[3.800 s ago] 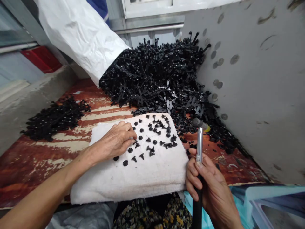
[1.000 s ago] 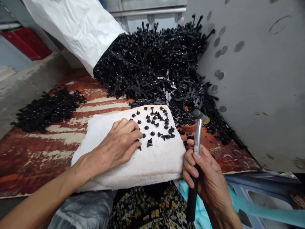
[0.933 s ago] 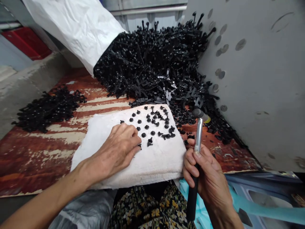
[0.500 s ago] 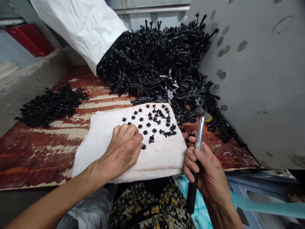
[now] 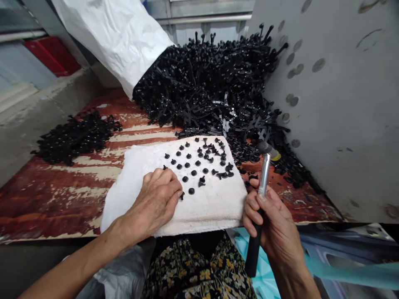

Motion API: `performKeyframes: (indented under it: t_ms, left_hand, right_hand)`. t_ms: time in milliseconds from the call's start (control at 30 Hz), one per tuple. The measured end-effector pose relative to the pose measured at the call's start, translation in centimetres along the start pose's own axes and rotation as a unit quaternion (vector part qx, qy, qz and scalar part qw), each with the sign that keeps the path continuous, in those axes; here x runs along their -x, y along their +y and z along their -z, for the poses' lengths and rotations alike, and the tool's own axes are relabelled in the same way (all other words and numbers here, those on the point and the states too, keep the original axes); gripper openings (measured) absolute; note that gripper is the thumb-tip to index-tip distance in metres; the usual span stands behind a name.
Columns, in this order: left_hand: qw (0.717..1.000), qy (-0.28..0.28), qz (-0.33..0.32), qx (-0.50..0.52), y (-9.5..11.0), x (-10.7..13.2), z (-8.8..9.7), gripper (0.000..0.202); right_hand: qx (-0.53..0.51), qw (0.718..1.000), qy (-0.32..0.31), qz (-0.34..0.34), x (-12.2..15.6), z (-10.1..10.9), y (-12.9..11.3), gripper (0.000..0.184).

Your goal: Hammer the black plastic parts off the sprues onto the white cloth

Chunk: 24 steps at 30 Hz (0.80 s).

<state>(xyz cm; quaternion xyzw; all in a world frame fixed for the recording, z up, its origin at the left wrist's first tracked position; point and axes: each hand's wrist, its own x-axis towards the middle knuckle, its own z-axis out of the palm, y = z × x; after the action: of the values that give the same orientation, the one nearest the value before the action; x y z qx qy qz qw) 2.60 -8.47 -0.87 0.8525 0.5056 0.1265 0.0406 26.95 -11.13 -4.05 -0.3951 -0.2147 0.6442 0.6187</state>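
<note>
Off to the left I see a red box (image 5: pixel 54 56) near a concrete ledge (image 5: pixel 34 110); on the right stands a spotted grey panel (image 5: pixel 349 124), with turquoise plastic (image 5: pixel 352 272) lower down.

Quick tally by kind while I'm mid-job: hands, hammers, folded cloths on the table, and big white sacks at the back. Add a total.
Hands: 2 (left hand, right hand)
Hammer: 1
Folded cloth: 1
White sack: 1
Total: 5
Small black pieces left out: too crowded to count reliably.
</note>
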Motion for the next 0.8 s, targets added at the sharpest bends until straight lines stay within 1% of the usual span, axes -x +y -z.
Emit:
performKeyframes:
  t_ms: [100,200,267,333,400,467,567,633,700,800]
  left_hand:
    - [0.999,0.002,0.004,-0.054,0.1,0.0,0.2,0.019]
    - [0.994,0.031,-0.001,-0.104,0.5,-0.2,0.3,0.018]
    - [0.991,0.055,-0.011,-0.119,1.0,-0.7,0.3,0.019]
    - [0.99,0.062,-0.024,-0.127,1.8,-1.5,0.3,0.018]
    - [0.989,0.047,-0.041,-0.136,2.6,-2.5,0.1,0.017]
    - [0.987,0.012,-0.06,-0.146,3.2,-3.5,-0.1,0.016]
    - [0.983,-0.037,-0.077,-0.162,3.7,-4.5,-0.2,0.018]
    - [0.981,-0.057,-0.078,-0.167,3.9,-4.9,-0.3,0.021]
    - [0.982,-0.06,-0.078,-0.16,4.0,-5.1,-0.4,0.021]
    - [0.988,-0.038,-0.071,-0.129,4.2,-5.2,-0.8,0.015]
  right_hand:
    - [-0.002,1.0,0.002,0.006,0.0,0.0,0.0,0.032]
    - [-0.003,1.0,-0.002,0.013,0.0,0.0,0.1,0.03]
    - [-0.004,1.0,-0.008,0.014,0.0,-0.1,0.1,0.03]
    - [-0.007,1.0,-0.012,0.014,-0.1,0.0,0.2,0.03]
    - [-0.01,1.0,-0.015,0.016,-0.1,0.0,0.2,0.029]
    - [-0.014,1.0,-0.017,0.015,-0.1,0.1,0.2,0.029]
    - [-0.021,0.999,-0.023,0.01,-0.1,0.1,0.2,0.029]
    - [-0.026,0.999,-0.027,0.007,-0.1,0.1,0.1,0.028]
    - [-0.033,0.999,-0.027,0.006,0.0,0.1,0.1,0.029]
    - [-0.041,0.999,-0.027,0.005,0.0,0.1,0.2,0.029]
